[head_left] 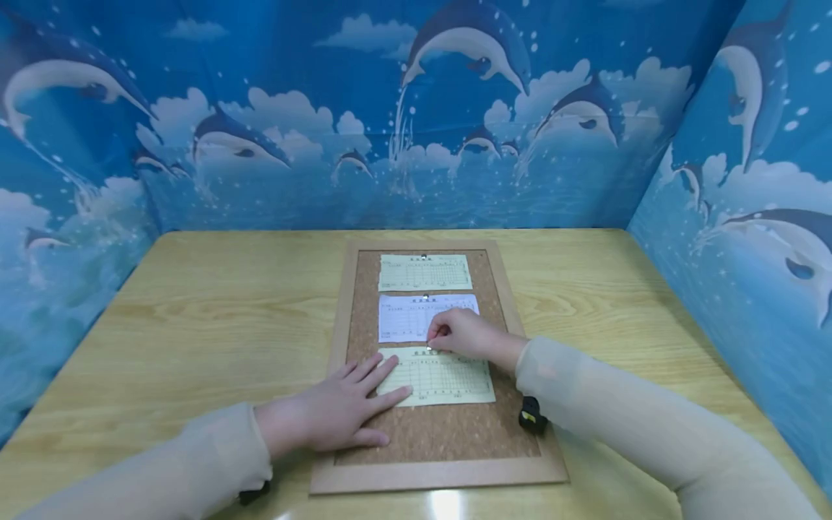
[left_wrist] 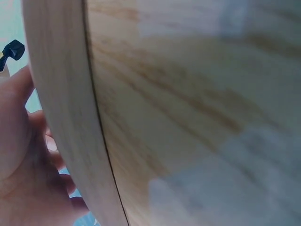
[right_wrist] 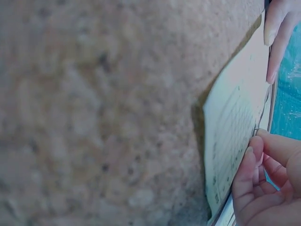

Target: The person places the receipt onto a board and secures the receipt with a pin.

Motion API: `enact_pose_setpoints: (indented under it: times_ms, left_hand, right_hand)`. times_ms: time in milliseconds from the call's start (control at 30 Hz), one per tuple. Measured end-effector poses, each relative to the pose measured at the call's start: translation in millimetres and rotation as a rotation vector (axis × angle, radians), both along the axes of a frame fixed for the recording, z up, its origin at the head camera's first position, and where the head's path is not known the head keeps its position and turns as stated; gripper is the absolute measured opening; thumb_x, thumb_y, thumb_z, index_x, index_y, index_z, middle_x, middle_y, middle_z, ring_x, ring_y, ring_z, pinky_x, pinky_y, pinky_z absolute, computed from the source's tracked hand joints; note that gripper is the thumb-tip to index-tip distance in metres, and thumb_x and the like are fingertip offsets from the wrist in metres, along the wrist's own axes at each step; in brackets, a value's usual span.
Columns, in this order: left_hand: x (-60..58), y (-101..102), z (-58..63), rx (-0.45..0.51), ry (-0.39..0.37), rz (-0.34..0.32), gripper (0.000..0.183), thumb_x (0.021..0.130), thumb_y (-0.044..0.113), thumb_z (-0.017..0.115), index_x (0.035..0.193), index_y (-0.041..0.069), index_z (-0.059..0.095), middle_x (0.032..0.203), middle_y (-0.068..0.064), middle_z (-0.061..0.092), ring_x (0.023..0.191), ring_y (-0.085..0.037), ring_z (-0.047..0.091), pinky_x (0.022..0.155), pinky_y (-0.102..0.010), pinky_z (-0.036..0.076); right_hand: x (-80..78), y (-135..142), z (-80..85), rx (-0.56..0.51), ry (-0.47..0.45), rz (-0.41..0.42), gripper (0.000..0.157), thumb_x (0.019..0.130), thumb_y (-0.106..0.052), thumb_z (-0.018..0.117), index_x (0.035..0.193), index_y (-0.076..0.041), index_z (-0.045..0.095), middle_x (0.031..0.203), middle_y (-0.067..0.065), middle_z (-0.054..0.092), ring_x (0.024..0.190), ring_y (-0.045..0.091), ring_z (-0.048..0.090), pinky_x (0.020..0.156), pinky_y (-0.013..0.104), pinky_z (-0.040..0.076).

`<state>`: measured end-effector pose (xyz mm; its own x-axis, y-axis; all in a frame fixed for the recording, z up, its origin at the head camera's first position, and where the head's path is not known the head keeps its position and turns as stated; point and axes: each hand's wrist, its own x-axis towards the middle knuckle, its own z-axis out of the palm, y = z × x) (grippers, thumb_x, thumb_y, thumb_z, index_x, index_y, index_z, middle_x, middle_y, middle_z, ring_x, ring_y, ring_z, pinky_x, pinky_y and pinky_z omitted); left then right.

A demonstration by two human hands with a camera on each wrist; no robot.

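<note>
A framed cork board (head_left: 435, 437) lies on the table with three printed slips on it. My right hand (head_left: 464, 334) pinches a small silver push pin (head_left: 429, 348) at the top edge of the lowest, pale green slip (head_left: 448, 383). In the right wrist view, thumb and forefinger of the right hand (right_wrist: 268, 179) meet at that slip's edge. Spread fingers of my left hand (head_left: 344, 404) rest on the slip's left side and the cork. Above are a white slip (head_left: 406, 318) and another green slip (head_left: 425, 274), each with a silver pin at its top.
The wood-grain table (head_left: 240, 310) extends on both sides of the board. A blue dolphin-print curtain (head_left: 312, 166) hangs behind and along the sides. A dark device (head_left: 533, 415) sits under the right wrist, beside the board's wooden frame (head_left: 442, 474).
</note>
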<state>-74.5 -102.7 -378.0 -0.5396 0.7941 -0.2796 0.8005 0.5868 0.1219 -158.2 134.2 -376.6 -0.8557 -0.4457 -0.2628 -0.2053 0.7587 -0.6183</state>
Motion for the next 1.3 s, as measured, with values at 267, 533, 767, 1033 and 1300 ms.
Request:
enact_pose_setpoints:
  times_ms: [267,533,767,1033,1300]
  left_hand:
    - [-6.9,0.8,-0.5,0.043,0.027,-0.005,0.067,0.092,0.061,0.035,0.149,0.027,0.024,0.154,-0.017,0.005,0.139,-0.037,0.007,0.107,-0.054,0.019]
    - [-5.2,0.2,-0.3,0.040,0.026,-0.003,0.067,0.091,0.062,0.035,0.149,0.028,0.026,0.154,-0.018,0.009,0.138,-0.038,0.011,0.106,-0.055,0.020]
    - [-1.0,-0.3,-1.6,0.061,0.024,0.006,0.068,0.091,0.062,0.036,0.148,0.026,0.027,0.153,-0.019,0.011,0.138,-0.040,0.012,0.105,-0.055,0.022]
    - [-2.9,0.4,-3.1,0.065,0.035,0.000,0.069,0.091,0.063,0.033,0.149,0.028,0.023,0.154,-0.017,0.007,0.137,-0.042,0.009,0.107,-0.054,0.018]
    - [1.8,-1.6,-5.9,0.056,0.072,-0.012,0.070,0.091,0.065,0.028,0.149,0.026,0.024,0.154,-0.018,0.009,0.138,-0.041,0.010,0.107,-0.054,0.018]
  right_hand:
    - [-5.2,0.7,6.2,0.036,0.047,0.034,0.010,0.087,-0.010,0.066,0.078,-0.012,0.064,0.070,-0.003,0.058,0.066,0.011,0.051,0.060,0.024,0.042]
    - [-6.1,-2.8,3.3,0.060,0.038,0.063,0.008,0.086,-0.009,0.066,0.079,-0.012,0.064,0.072,-0.003,0.058,0.068,0.011,0.051,0.063,0.024,0.043]
    - [-1.9,-5.0,8.1,0.087,0.057,0.087,0.013,0.087,-0.008,0.064,0.075,-0.012,0.062,0.070,-0.002,0.057,0.065,0.011,0.051,0.062,0.024,0.043]
    - [-9.7,-5.3,14.6,0.161,-0.024,0.052,0.012,0.086,-0.012,0.068,0.076,-0.012,0.061,0.071,0.000,0.057,0.065,0.013,0.050,0.061,0.025,0.041]
    - [-5.9,-13.0,16.0,0.212,0.004,0.098,0.014,0.087,-0.013,0.067,0.076,-0.014,0.058,0.070,0.000,0.056,0.064,0.014,0.049,0.061,0.027,0.041]
